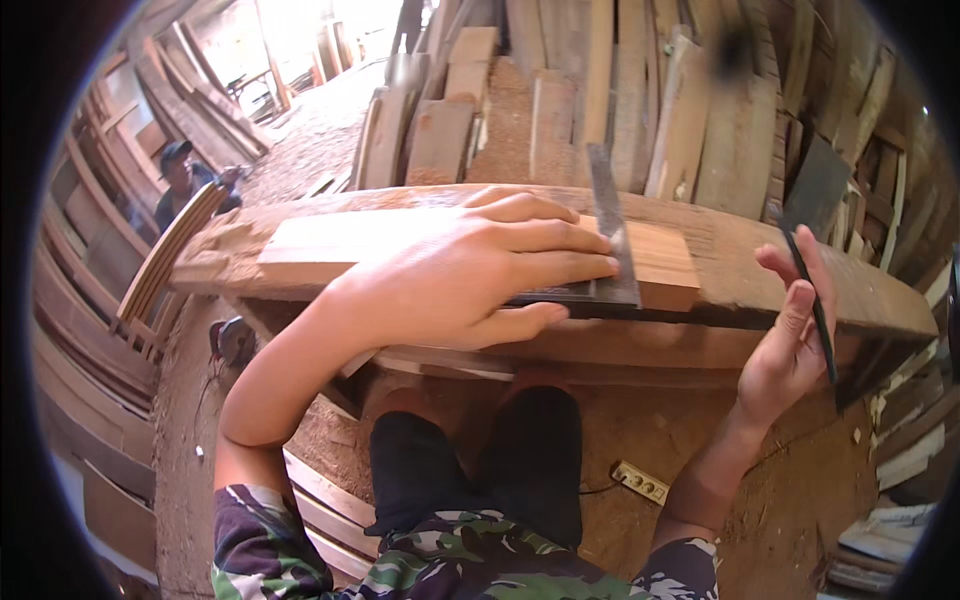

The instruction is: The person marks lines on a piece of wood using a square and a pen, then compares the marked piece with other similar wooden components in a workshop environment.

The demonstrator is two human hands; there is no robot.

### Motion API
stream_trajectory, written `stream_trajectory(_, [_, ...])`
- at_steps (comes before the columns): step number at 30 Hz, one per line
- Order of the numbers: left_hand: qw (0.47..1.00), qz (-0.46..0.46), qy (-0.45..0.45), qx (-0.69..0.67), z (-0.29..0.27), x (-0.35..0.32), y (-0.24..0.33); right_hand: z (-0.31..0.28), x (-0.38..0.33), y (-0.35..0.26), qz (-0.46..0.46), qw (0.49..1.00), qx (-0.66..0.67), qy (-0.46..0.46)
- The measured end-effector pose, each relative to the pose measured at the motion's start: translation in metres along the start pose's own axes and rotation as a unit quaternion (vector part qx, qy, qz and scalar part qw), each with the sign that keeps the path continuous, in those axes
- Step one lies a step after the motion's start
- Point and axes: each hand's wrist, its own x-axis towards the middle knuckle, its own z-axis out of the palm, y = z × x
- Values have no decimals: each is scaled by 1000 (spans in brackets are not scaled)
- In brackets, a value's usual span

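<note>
The fingers [560, 265] of the left hand [450, 270] are lying a little apart, resting flat over the pale board [665, 255] and the metal square [612, 235] without closing around them. The right hand [785, 350], at the right of the frame, is pinching a dark pencil [819, 325] between thumb and fingers. The board is lying across the centre of the frame, on the bench [870, 285]. It is looking stiff and moderately heavy, so both ends are probably giving the best hold; the square is seeming rigid, thin and rather slippery, better taken by its thick stock. I am counting one board, one square, one pencil, one power strip [640, 483] at lower right of centre, and one other person [180, 185] at upper left.
</note>
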Motion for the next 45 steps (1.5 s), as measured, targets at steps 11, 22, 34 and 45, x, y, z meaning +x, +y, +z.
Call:
stream_trajectory(11, [997,0,10,-79,17,6,-10,9,8,-7,76,976,181,-97])
stream_trajectory(22, [998,11,20,-51,17,9,-9,26,14,-24,133,958,201,-155])
stream_trajectory(34, [998,10,9,-56,18,11,-9,32,16,-27,124,962,166,-176])
stream_trajectory(45, [998,23,14,-59,19,13,-11,38,21,-25,116,971,94,-188])
